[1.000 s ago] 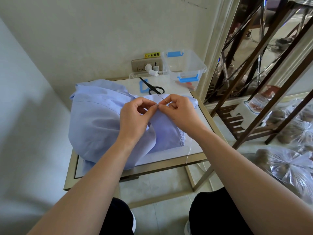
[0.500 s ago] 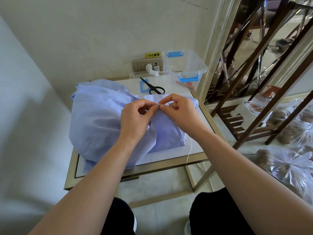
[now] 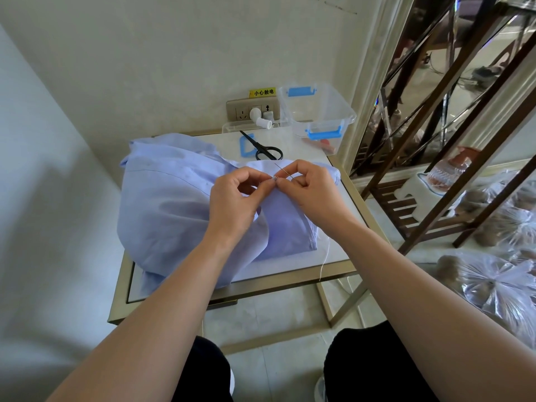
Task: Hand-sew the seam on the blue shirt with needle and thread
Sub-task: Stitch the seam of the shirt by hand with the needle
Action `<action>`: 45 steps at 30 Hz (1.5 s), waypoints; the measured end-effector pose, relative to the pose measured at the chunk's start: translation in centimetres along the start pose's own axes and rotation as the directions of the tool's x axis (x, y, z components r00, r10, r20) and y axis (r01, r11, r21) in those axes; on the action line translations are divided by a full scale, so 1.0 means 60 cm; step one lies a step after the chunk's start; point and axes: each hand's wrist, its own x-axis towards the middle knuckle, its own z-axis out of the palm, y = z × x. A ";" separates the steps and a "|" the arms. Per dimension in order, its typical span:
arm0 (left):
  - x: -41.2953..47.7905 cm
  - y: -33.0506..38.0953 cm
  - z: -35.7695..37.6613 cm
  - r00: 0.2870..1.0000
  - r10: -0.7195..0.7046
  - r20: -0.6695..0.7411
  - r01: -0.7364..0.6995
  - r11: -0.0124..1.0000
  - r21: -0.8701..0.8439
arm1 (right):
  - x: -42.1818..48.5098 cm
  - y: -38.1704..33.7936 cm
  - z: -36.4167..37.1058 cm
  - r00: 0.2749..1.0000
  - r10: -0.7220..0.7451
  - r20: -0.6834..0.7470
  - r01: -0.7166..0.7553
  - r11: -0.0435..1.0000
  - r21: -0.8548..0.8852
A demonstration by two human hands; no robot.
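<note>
Right hand [image 3: 311, 192] pinches needle [image 3: 282, 170] at shirt [image 3: 174, 204]

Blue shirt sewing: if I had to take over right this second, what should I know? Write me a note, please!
Left hand: pinches the blue shirt at the seam fold.
Right hand: pinches the needle, which sticks out above the fingers, right beside the left fingertips.
Thread: hangs down past the table edge on the right.
Scissors: behind the shirt, near the clear box.
Done: a stitch looks underway; how much seam is sewn cannot be seen.
Left: pull the thread through, keep stitching, then probably knot and snip.
</note>
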 end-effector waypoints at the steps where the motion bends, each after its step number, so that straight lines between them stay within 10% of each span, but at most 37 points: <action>1: 0.000 -0.001 0.000 1.000 0.001 0.001 -0.001 1.000 0.002 | -0.001 -0.001 0.000 1.000 -0.001 0.002 0.001 1.000 0.000; 18: 0.001 0.005 0.003 0.975 -0.189 -0.117 0.177 0.979 -0.104 | -0.023 -0.006 0.006 0.992 0.012 0.128 -0.006 0.999 -0.046; 45: -0.006 0.002 0.005 0.998 -0.004 -0.067 0.008 0.998 0.065 | -0.025 0.003 0.011 0.984 0.041 0.172 -0.023 0.994 -0.105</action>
